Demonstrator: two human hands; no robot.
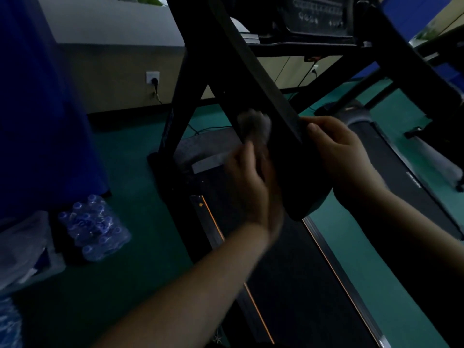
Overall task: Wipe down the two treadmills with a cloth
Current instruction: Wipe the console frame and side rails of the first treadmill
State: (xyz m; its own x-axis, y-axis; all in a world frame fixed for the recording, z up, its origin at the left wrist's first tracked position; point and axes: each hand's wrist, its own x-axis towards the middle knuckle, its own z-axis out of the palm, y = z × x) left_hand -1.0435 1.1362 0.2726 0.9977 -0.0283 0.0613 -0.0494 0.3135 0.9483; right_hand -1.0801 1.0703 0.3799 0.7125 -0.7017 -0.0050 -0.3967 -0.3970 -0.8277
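Dim room: green floor (140, 172), wall socket (153, 77), what looks like shrink-wrapped water bottles (94, 228).

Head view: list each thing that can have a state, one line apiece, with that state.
left hand: blurred, holds the cloth against the handrail.
right hand: fingers curled round the handrail's edge.
cloth: bunched, pressed on the handrail.
handrail: slanted, gripped near its lower end.
console: display dark.
wall socket: plug in it.
water bottles: wrapped pack, on the floor.
second treadmill: untouched.
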